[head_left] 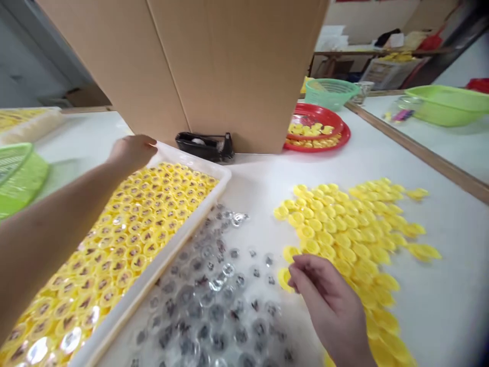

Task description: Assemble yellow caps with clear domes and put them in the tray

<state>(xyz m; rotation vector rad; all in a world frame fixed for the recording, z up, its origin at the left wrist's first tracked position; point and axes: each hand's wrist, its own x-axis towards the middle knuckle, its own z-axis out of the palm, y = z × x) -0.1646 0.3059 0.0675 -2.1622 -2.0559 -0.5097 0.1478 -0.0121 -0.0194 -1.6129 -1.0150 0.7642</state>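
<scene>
My left hand (133,152) reaches to the far end of a white tray (225,178), its fingers bent down near the rim; what they hold, if anything, is hidden. Rows of yellow discs with dark prints (151,219) fill the tray. At the right, my right hand (328,300) has its thumb and fingers pinched together beside a yellow disc (284,279), at the left edge of a spread of plain yellow discs (344,224). Clear round pieces with dark prints (217,311) lie scattered between the tray and my right hand.
A tall cardboard box (229,71) stands behind the tray, with a black tape dispenser (206,147) at its foot. Red plates (340,120) hold more yellow pieces. Green baskets (330,92) stand behind them and at the left edge. A wooden strip (420,145) crosses the right side.
</scene>
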